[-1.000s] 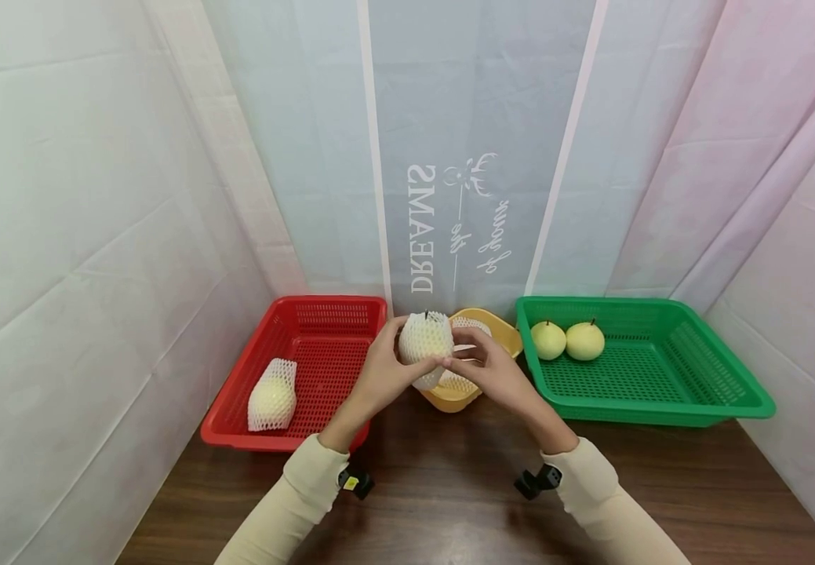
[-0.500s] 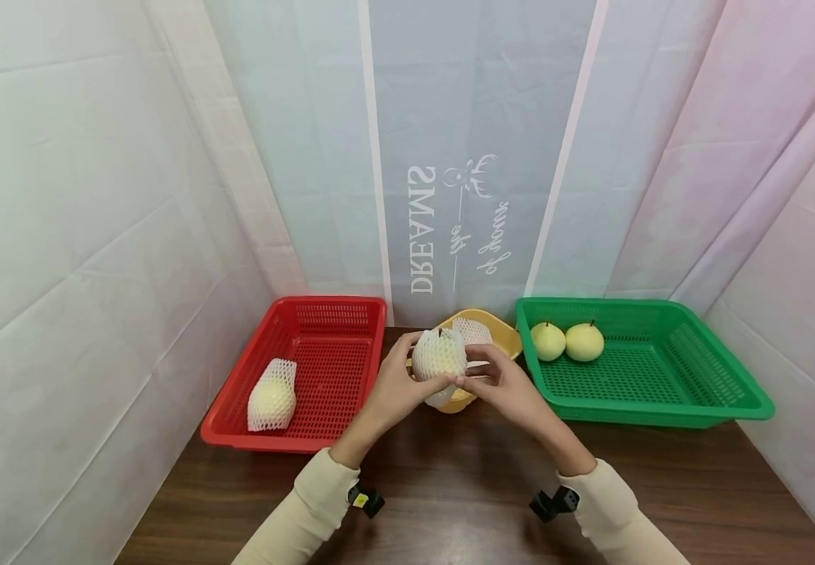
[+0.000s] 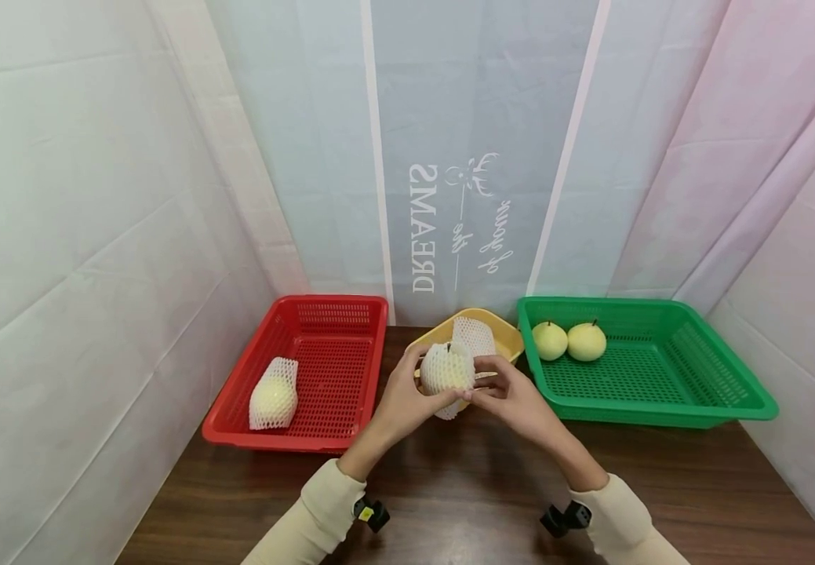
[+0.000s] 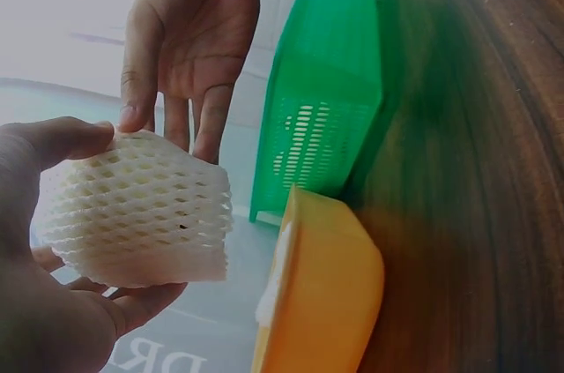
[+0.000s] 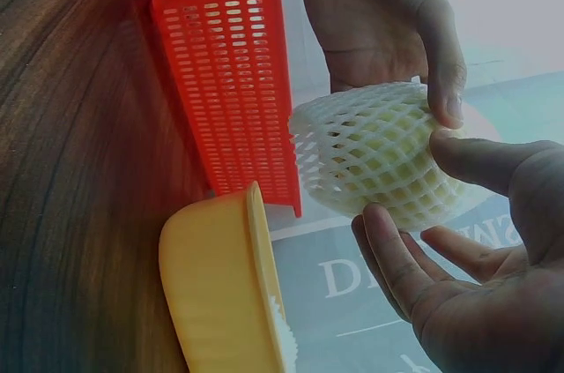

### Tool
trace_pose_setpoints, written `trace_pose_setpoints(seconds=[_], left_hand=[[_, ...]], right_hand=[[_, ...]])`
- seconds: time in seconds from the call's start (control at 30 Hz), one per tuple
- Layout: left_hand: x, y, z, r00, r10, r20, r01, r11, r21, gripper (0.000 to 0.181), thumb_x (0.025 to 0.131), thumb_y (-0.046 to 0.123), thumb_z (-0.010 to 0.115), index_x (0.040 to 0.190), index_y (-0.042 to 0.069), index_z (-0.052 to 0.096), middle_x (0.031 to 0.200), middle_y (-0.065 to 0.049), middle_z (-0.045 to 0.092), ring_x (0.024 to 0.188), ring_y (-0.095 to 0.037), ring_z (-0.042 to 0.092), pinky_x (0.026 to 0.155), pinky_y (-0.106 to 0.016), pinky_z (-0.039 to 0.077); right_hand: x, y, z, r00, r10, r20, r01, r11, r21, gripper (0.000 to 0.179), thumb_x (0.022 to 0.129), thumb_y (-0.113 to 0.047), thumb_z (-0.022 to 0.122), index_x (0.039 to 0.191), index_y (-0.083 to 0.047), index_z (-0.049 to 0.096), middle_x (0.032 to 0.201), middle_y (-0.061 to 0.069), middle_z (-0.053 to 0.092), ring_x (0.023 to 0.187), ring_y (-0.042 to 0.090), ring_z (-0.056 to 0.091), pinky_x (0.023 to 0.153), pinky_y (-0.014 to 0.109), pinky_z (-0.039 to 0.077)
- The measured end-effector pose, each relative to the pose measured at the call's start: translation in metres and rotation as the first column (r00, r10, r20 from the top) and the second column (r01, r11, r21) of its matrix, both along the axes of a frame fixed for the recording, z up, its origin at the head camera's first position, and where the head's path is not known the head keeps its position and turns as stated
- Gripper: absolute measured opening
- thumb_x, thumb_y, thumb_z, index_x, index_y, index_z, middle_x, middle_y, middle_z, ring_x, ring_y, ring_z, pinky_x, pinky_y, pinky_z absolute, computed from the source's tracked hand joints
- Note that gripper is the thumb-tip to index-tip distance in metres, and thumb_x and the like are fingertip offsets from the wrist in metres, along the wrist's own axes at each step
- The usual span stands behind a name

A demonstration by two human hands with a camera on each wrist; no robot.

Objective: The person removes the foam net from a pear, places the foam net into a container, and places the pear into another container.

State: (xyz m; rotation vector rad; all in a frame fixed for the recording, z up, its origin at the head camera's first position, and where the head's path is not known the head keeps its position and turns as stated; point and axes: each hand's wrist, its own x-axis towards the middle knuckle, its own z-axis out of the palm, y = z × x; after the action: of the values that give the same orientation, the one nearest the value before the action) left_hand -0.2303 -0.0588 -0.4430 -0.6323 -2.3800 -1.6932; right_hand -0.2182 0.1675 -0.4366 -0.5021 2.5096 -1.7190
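Observation:
A pale yellow pear (image 3: 446, 369) in a white foam net is held up between both hands, its dark stem pointing upward in the head view. My left hand (image 3: 405, 398) grips it from the left, thumb across the near side and fingers curled beneath it in the left wrist view. From the other side my right hand (image 3: 516, 399) holds it with thumb and fingertips against the net (image 5: 379, 148). The two thumb tips meet at the pear's near side. Below and behind it is a yellow basin (image 3: 506, 333) with more white foam net (image 3: 473, 336) inside, partly hidden by the hands.
On the left stands a red basket (image 3: 336, 384) with one netted pear (image 3: 274, 396) in it. The green basket (image 3: 633, 384) on the right holds two bare pears (image 3: 587, 342) in its back left corner. A printed curtain (image 3: 478, 94) hangs behind the wooden table (image 3: 463, 502).
Both hands have brought the netted pear toward me and a little to the right. More of the foam net in the yellow basin now shows behind it. The pears in the baskets stay put.

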Motion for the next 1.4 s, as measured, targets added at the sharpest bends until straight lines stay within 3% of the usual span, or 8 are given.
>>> trace_pose_setpoints(seconds=[0.37,0.5,1.03,1.4], left_hand=[[0.007,0.005,-0.011,1.000,0.005,-0.025,-0.005,1.000,-0.012,0.074,0.084,0.031,0.092,0.145,0.015,0.054,0.136,-0.008,0.063,0.115,-0.022,0.064,0.089,-0.038,0.060],[0.008,0.006,-0.017,0.999,0.004,-0.035,-0.005,1.000,-0.021,0.074,0.082,0.029,0.093,0.144,0.014,0.054,0.137,-0.007,0.062,0.118,-0.022,0.063,0.092,-0.033,0.059],[0.014,0.011,-0.045,0.999,-0.036,-0.016,0.037,0.998,0.050,0.078,0.078,0.022,0.097,0.143,0.014,0.054,0.139,-0.006,0.061,0.121,-0.019,0.062,0.099,-0.028,0.056],[0.017,0.008,-0.060,0.999,-0.044,-0.020,0.043,0.999,-0.018,0.072,0.078,0.024,0.097,0.139,0.015,0.059,0.134,-0.002,0.064,0.121,-0.016,0.062,0.103,-0.033,0.054]], right_hand=[[0.008,0.003,-0.005,1.000,-0.009,0.012,0.008,1.000,0.006,0.058,0.097,-0.017,0.079,0.145,-0.002,0.050,0.143,0.026,0.057,0.119,0.037,0.070,0.091,0.031,0.062],[0.012,0.005,-0.007,1.000,0.000,0.020,0.000,1.000,0.002,0.059,0.097,-0.017,0.080,0.145,-0.001,0.049,0.140,0.026,0.058,0.117,0.033,0.071,0.092,0.030,0.061],[0.017,0.011,-0.029,0.999,0.018,0.034,-0.018,1.000,-0.010,0.055,0.094,-0.011,0.082,0.138,0.000,0.052,0.133,0.024,0.062,0.113,0.030,0.072,0.089,0.027,0.061],[0.020,0.012,-0.041,0.997,0.026,0.077,-0.026,1.000,0.002,0.057,0.093,-0.015,0.084,0.137,0.000,0.052,0.133,0.022,0.062,0.114,0.031,0.071,0.086,0.028,0.061]])
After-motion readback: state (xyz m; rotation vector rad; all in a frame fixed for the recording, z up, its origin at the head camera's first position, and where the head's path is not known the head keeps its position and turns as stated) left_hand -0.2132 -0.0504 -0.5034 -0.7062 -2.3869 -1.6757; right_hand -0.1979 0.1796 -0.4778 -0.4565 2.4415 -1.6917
